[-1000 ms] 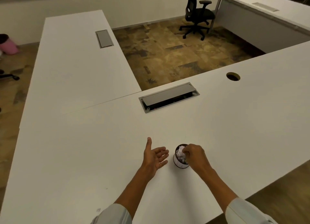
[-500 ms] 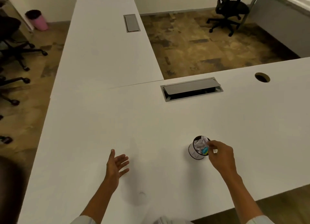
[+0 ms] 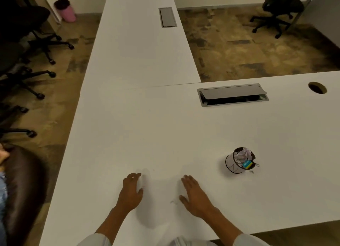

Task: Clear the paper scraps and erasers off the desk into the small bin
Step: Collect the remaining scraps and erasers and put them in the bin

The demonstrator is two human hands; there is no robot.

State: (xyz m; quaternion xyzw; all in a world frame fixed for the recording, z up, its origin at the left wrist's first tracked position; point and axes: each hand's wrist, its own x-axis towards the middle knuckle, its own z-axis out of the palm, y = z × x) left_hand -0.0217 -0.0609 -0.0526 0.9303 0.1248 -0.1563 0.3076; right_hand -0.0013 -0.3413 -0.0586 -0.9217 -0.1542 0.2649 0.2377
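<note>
The small bin (image 3: 231,165) stands upright on the white desk (image 3: 165,135), to the right of both hands. Crumpled white paper (image 3: 242,154) and a blue and yellow eraser (image 3: 247,164) fill its top. Tiny paper bits (image 3: 254,169) lie on the desk just right of the bin. My left hand (image 3: 131,192) rests palm down on the desk near the front edge, its fingers relaxed and holding nothing. My right hand (image 3: 196,196) lies flat beside it, fingers straight, holding nothing, about a hand's length left of the bin.
A grey cable hatch (image 3: 232,94) with its lid ajar and a round cable hole (image 3: 317,87) sit at the back of the desk. A second desk arm (image 3: 136,48) runs away on the left. Office chairs (image 3: 27,48) line the left floor; a pink bin (image 3: 65,11) stands far off.
My right hand has left the bin and come down flat on the desk to its left. My left hand has turned palm down. The view has shifted left.
</note>
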